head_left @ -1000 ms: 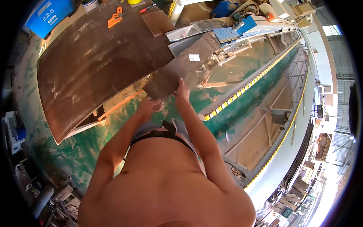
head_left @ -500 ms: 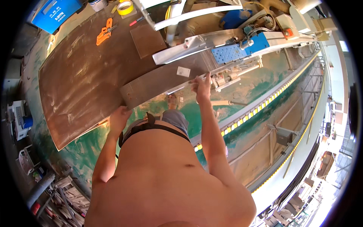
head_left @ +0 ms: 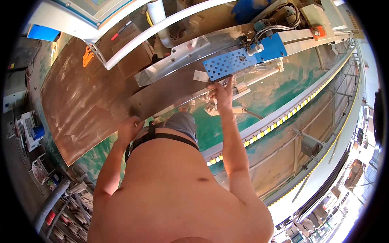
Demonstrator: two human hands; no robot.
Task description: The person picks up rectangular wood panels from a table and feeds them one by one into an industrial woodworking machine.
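Long brown panel [head_left: 168, 95] is located straight ahead of the body, between the hands and a bright metal guide rail [head_left: 174, 58]. Long axis is run diagonally: near-left end by the left hand [head_left: 130, 128], far-right end toward a blue perforated plate [head_left: 229, 63]. Right end is hidden by the plate; contact between the two can't be told. White label [head_left: 200, 76] is carried on the top face, just beside the plate.

Left hand: fingers are curled in at the panel's near-left corner; whether it is pinched can't be told. Right hand [head_left: 221, 96]: index is extended, other fingers are bent, at the near long edge; grip can't be confirmed. Plate is closer to the right hand; desk [head_left: 77, 101] is closer to the left. Panel's left end is overlapped with the desk's right side in this view. Orange tool [head_left: 87, 56] is left on the desk's far side.
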